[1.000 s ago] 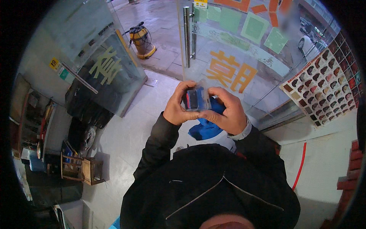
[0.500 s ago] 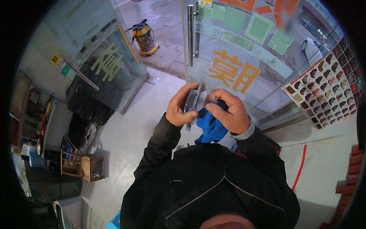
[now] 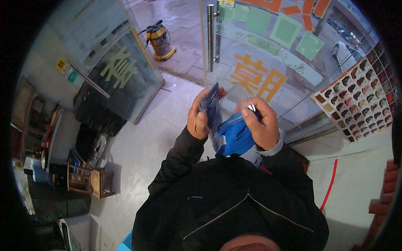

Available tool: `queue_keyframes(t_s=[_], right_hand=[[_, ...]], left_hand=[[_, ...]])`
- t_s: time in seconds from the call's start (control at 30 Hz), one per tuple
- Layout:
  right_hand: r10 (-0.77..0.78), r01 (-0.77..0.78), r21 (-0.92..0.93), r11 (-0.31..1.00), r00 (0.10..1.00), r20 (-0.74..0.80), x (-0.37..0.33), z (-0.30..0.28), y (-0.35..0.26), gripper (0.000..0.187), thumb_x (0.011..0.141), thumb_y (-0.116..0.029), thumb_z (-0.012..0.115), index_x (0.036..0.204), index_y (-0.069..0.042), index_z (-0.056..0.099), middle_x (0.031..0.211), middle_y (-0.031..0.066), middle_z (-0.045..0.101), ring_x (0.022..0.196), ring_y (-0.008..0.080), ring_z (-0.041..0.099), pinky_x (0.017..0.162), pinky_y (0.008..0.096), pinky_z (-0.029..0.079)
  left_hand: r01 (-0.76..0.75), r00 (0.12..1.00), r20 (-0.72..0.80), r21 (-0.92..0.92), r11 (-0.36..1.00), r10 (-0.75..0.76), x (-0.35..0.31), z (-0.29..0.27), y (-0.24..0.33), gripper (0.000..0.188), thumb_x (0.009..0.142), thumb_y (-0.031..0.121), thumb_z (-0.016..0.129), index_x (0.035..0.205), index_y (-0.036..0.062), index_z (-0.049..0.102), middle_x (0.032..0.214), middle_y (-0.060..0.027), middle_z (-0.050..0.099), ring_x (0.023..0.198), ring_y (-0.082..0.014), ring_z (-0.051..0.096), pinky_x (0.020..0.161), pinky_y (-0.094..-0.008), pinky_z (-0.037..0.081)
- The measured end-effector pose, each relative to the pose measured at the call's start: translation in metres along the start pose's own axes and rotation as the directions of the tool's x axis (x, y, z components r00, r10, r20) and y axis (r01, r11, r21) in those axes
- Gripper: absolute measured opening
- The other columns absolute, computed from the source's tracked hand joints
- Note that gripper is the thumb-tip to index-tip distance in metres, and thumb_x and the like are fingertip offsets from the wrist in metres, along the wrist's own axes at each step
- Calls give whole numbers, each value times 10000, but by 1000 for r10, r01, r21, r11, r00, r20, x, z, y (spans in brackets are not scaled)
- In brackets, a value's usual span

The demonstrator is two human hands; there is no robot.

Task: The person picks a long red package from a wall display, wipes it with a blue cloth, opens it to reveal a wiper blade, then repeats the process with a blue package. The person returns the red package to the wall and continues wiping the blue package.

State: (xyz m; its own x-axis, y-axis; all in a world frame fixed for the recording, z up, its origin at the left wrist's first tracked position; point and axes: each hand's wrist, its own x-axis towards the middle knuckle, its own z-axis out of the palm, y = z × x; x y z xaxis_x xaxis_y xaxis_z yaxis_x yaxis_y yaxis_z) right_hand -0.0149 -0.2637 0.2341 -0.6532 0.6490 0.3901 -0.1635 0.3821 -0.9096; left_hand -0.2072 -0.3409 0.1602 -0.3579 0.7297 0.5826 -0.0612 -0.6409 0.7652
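My left hand is closed round a flat dark-blue packet in clear plastic, held nearly upright with the thumb on its near face. Beside it, my right hand grips a bright blue cloth between thumb and fingers. A small shiny metal piece shows at the right fingertips; its kind I cannot make out. Thin clear plastic film spreads between the two hands. The cloth's left edge lies close against the packet; whether they touch I cannot tell.
Ahead stands a glass door with a metal handle and orange lettering. A yellow vacuum cleaner is outside on the paving. At left are a wooden chair and shelves. A colour sample chart hangs at right.
My left hand has turned the packet so its dark-blue face shows. My right hand has shifted slightly right, and the metal piece and more clear film are now visible.
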Motion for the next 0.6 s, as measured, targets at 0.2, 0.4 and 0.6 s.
queue_keyframes(t_s=[0.2,0.4,0.6], right_hand=[[19,-17,76,997,999,-32,-3,0,0,110,1025,-124,625,1050,-26,670,882,-14,648,780,41,528,721,238,461],[14,-10,89,996,999,-40,-3,-4,1,108,1038,-119,604,1029,-23,653,923,17,685,807,56,577,743,246,486],[7,4,94,996,992,-123,-4,-12,9,110,1038,-132,603,1035,-24,627,956,46,707,822,73,597,768,257,498]], left_hand=[[-4,999,35,-36,999,6,2,-2,0,935,1028,713,423,1547,-61,342,1485,-292,528,1365,-384,562,1194,-498,392],[25,1000,-15,0,1000,-25,6,-4,-5,907,1014,723,425,1540,-14,390,1459,-250,575,1331,-377,597,1173,-506,432],[6,969,-246,15,1000,-2,21,-28,0,940,931,787,529,1489,34,455,1444,-244,606,1332,-366,614,1172,-508,452]])
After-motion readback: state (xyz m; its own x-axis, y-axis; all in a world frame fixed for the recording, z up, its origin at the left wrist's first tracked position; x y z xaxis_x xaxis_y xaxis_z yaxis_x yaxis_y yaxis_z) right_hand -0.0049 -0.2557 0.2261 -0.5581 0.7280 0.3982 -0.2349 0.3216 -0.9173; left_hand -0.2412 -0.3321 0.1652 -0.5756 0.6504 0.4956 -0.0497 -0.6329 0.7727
